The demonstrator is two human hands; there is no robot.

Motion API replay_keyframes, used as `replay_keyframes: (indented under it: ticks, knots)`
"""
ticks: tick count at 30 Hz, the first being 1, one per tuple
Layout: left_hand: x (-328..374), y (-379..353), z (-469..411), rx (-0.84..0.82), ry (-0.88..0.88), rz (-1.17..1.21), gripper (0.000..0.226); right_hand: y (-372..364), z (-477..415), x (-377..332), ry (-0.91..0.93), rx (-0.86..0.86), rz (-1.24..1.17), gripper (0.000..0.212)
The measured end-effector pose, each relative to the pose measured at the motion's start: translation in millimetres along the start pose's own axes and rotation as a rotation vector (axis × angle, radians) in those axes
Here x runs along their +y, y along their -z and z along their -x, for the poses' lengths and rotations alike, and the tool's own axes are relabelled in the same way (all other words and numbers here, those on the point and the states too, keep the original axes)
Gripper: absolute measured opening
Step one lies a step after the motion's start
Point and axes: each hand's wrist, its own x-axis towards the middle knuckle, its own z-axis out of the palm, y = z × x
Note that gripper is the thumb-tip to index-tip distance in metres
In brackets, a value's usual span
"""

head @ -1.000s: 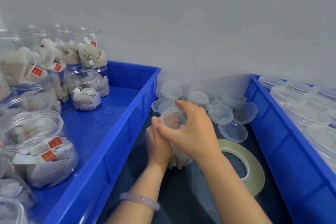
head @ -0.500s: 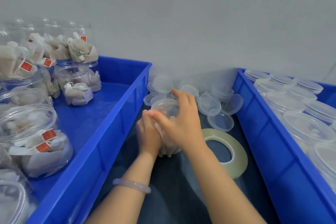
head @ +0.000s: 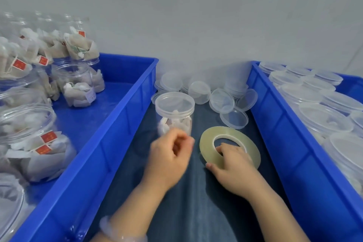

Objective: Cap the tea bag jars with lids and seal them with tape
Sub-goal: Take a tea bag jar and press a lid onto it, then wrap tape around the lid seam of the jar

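Note:
A small clear jar of tea bags stands on the dark cloth between two crates, with a clear lid sitting on its mouth. My left hand is just in front of the jar's base, blurred, its fingers loosely curled around nothing. A flat roll of clear tape lies to the right of the jar. My right hand grips that roll, fingers hooked into its centre hole and thumb on the outer edge.
Loose clear lids lie piled against the wall behind the jar. The left blue crate holds several open jars of tea bags. The right blue crate holds several lidded jars.
Both hands have left the jar, which now stands capped. My right hand dropped to the tape roll and took hold of it; my left hand drew back toward me.

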Motion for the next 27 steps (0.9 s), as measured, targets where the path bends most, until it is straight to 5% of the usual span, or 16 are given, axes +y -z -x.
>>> replay_keyframes:
  ticks: [2, 4, 13, 18, 27]
  knots:
    - [2, -9, 6, -0.234, 0.122, -0.019, 0.032, 1, 2, 1, 0.003, 0.033, -0.133, 0.034]
    - [1, -15, 7, -0.3, 0.232, 0.059, 0.046, 2, 6, 0, -0.006, 0.069, -0.269, 0.033]
    - [-3, -8, 5, -0.15, 0.274, 0.153, 0.014, -3, 11, -13, 0.041, 0.138, -0.283, 0.038]
    - [0, -8, 6, -0.126, 0.182, 0.087, 0.018, -7, 11, -17, 0.054, 0.214, -0.281, 0.056]
    - [12, -6, 8, 0.005, -0.039, 0.101, 0.011, 6, 4, -20, 0.338, 0.294, -0.424, 0.013]
